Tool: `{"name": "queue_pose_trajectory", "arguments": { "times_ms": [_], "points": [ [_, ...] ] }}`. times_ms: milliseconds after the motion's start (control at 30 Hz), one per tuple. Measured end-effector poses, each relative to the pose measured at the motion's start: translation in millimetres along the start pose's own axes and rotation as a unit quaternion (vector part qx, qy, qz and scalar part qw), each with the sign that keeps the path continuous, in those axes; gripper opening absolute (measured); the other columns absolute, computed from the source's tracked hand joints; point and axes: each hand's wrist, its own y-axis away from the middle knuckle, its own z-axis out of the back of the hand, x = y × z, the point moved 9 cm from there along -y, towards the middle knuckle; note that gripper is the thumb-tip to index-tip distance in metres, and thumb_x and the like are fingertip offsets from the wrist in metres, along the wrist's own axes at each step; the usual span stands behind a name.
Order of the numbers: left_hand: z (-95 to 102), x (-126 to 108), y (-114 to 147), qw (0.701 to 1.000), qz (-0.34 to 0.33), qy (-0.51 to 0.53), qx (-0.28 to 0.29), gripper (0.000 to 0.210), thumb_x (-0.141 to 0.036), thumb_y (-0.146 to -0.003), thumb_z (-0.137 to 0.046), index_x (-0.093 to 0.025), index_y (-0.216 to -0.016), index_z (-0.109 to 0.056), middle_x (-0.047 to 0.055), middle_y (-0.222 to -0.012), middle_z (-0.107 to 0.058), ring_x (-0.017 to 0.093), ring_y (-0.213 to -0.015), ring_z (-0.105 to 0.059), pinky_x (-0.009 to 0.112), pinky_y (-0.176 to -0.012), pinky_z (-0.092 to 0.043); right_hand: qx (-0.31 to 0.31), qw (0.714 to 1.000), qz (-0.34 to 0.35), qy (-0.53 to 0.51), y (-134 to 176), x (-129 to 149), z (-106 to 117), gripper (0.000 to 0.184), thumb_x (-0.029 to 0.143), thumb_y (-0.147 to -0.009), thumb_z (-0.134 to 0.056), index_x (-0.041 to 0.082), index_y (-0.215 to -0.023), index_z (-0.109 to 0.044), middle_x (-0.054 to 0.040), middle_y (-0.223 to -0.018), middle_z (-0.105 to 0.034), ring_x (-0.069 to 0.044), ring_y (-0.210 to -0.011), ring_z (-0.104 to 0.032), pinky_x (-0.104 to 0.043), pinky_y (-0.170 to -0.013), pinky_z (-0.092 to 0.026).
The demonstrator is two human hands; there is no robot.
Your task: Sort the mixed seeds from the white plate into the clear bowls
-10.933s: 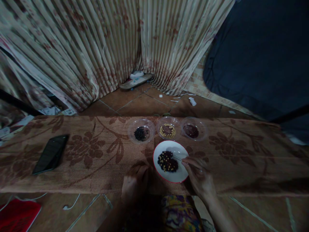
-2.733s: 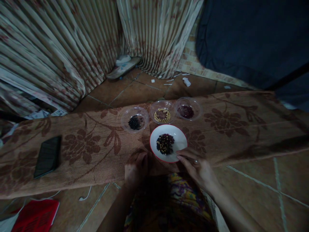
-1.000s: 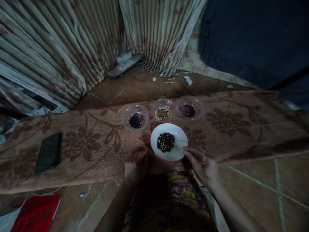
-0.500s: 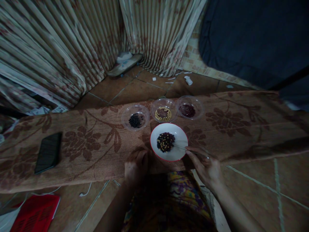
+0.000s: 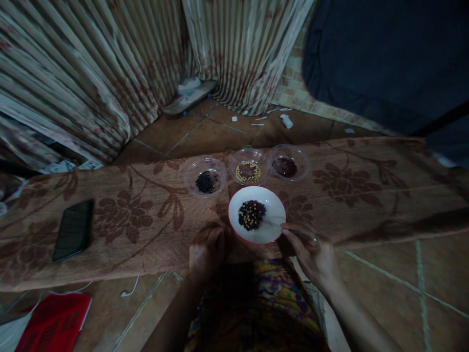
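My right hand (image 5: 311, 249) is closed on a pair of thin metal tweezers (image 5: 273, 224), held over the right rim of a white plate (image 5: 273, 205) with a red edge. The tips reach the right side of a pile of mixed beans (image 5: 251, 215), dark and yellow, in the plate. Left of the plate, my left hand (image 5: 207, 252) rests curled at the cloth's near edge, with nothing visible in it. Behind the plate stand three clear bowls: one with black beans (image 5: 205, 182), one with yellow beans (image 5: 248, 172), one with dark red beans (image 5: 285, 167).
A patterned brown cloth (image 5: 154, 254) covers the long narrow table. A black phone (image 5: 73, 231) lies at its left. On the tiled floor are a red bag or packet (image 5: 54, 322), a white cable and small white scraps. Striped curtains (image 5: 234, 58) hang behind; a dark blue cover (image 5: 384, 63) is at right.
The tweezers' tips have shifted very slightly at the right edge of the bean pile, and their prongs look closer together. My left hand and the bowls stay in place.
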Motion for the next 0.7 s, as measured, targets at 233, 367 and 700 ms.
{"name": "queue_pose_trajectory", "arguments": {
  "times_ms": [233,367,700],
  "points": [
    [0.7,-0.3,-0.8,1.0,0.008,-0.002,0.001,0.012,-0.022,-0.094,-0.053,-0.021,-0.093,-0.065,0.003,-0.084,-0.072,0.016,-0.076,-0.066,0.027,-0.069,-0.049,-0.009,1.0,-0.003,0.004,0.9,-1.2,3.1,0.016,0.034,-0.093,-0.062,0.024,-0.091,-0.075,-0.0056,-0.092,-0.076,-0.021,-0.084,-0.073,-0.032,-0.073,-0.059],
    [1.0,-1.4,-1.1,1.0,0.002,-0.005,0.002,0.013,-0.022,-0.095,-0.053,-0.021,-0.093,-0.065,0.003,-0.083,-0.072,0.015,-0.075,-0.066,0.026,-0.068,-0.049,-0.021,1.0,-0.011,0.009,-0.6,-2.3,3.4,0.017,0.035,-0.092,-0.063,0.024,-0.093,-0.076,-0.0057,-0.092,-0.075,-0.02,-0.082,-0.073,-0.032,-0.072,-0.059],
    [-1.0,0.7,0.5,1.0,0.006,-0.001,0.005,0.012,-0.022,-0.094,-0.054,-0.021,-0.094,-0.066,0.003,-0.084,-0.072,0.016,-0.077,-0.066,0.026,-0.068,-0.048,-0.012,1.0,-0.028,-0.004,-1.8,-10.1,-4.2,0.022,0.041,-0.093,-0.061,0.024,-0.094,-0.076,-0.0056,-0.092,-0.075,-0.021,-0.084,-0.072,-0.032,-0.073,-0.058]
  ]
}}
